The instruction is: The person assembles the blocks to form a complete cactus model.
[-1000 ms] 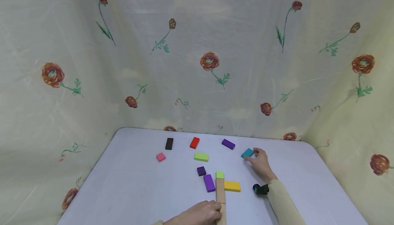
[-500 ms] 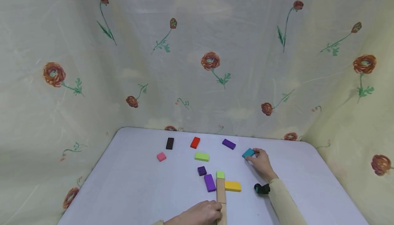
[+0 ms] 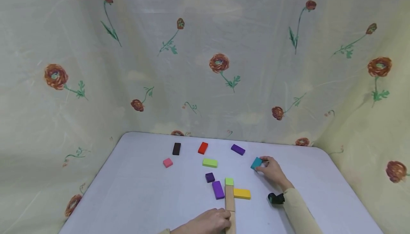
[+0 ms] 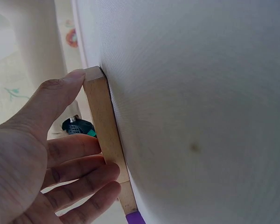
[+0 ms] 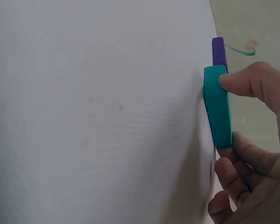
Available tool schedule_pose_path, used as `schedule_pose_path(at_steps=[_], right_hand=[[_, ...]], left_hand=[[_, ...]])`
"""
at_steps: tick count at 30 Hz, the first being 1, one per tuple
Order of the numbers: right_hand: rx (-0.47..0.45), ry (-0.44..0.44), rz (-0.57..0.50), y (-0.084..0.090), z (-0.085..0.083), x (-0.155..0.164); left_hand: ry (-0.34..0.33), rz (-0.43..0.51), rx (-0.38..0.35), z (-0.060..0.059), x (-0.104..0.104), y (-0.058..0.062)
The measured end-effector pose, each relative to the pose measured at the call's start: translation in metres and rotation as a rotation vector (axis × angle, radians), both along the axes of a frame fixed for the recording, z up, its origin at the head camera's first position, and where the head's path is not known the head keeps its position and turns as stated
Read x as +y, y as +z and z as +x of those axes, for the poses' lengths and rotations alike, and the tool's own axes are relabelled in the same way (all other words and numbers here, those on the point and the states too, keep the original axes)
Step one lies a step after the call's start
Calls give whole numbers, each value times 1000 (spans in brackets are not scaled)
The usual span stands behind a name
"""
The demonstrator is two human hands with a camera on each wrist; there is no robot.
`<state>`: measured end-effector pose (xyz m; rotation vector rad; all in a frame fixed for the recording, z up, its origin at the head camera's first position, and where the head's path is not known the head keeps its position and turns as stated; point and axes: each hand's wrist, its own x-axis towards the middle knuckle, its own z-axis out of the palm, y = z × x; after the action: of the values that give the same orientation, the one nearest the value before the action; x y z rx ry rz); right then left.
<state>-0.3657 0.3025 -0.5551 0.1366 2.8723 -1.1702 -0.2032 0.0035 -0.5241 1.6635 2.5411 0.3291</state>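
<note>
My right hand (image 3: 264, 165) pinches a teal block (image 3: 256, 163) at the far right of the white table (image 3: 137, 191). In the right wrist view the thumb and fingers (image 5: 245, 151) clasp the teal block (image 5: 217, 105), and a purple block (image 5: 218, 50) lies just beyond it. At the near edge, my left hand (image 3: 222, 219) holds a long wooden block (image 3: 229, 202). The left wrist view shows the thumb on the end of the wooden block (image 4: 105, 135) and the fingers (image 4: 91, 172) along its side. A small green block (image 3: 229, 181) caps its far end.
A long purple block (image 3: 218, 190) and a yellow block (image 3: 241, 193) flank the wooden one. Farther back lie small purple (image 3: 209, 177), lime (image 3: 209, 163), pink (image 3: 167, 162), black (image 3: 176, 148), red (image 3: 203, 148) and purple (image 3: 238, 149) blocks. Flowered cloth (image 3: 205, 67) walls the table.
My right hand has drawn the teal block a little nearer and turned it. The left hand and the wooden block have stayed put.
</note>
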Motion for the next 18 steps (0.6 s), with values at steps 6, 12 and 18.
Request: schedule_pose_path(at_steps=[6, 12, 18], right_hand=[[-29, 65, -19, 6, 10, -6], [-51, 115, -25, 8, 16, -8], [-52, 168, -29, 4, 19, -10]], left_hand=[[16, -8, -46, 1, -1, 1], [18, -5, -51, 2, -1, 2], [27, -22, -82, 3, -1, 3]])
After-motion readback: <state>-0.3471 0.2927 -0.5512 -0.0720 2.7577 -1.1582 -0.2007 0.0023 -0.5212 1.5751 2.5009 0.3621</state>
